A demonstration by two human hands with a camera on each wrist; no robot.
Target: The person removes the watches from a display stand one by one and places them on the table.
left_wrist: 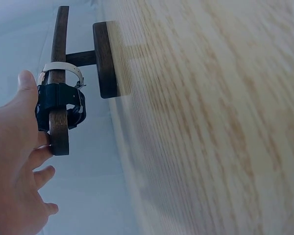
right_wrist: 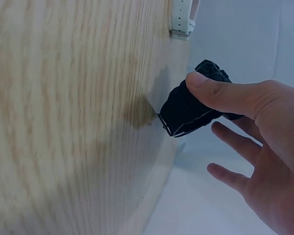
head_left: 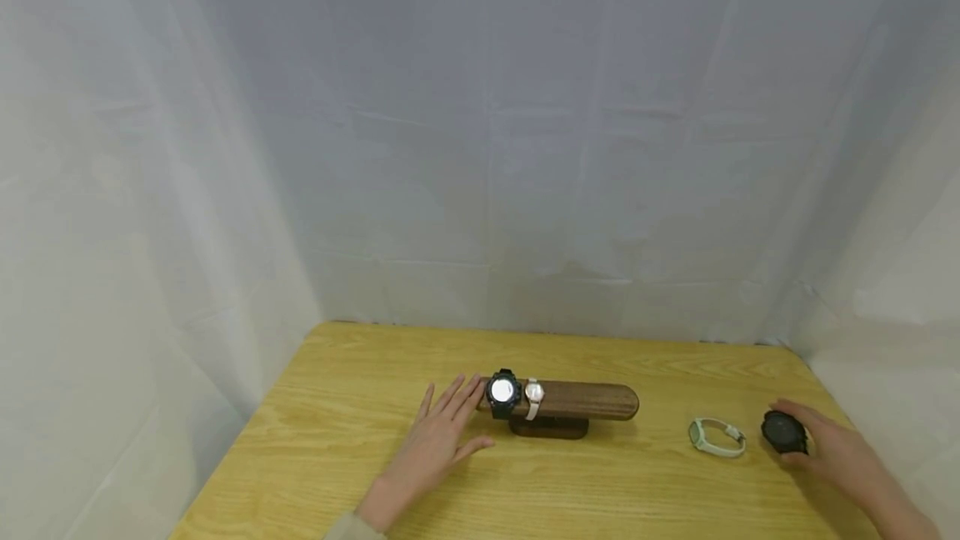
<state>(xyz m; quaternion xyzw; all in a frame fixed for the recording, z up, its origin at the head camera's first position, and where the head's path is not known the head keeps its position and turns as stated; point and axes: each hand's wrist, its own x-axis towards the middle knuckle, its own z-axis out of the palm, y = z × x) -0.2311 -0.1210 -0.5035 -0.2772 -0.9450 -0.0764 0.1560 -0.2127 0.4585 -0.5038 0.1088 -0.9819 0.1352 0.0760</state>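
A dark wooden watch stand (head_left: 592, 400) carries a black watch with a lit face (head_left: 502, 391) at its left end. Beside that one sits a small watch with a white strap (head_left: 534, 392). My left hand (head_left: 437, 438) has its fingers stretched out, fingertips right at the stand's left end. At the table's right side my right hand (head_left: 832, 450) pinches a second black watch (head_left: 783, 432) between thumb and fingers. In the right wrist view this black watch (right_wrist: 188, 105) is tilted, its buckle end close to the tabletop.
A pale green watch (head_left: 717, 437) lies on the wooden table (head_left: 360, 390) between the stand and my right hand. White cloth curtains (head_left: 480, 148) hang behind the table and on both sides.
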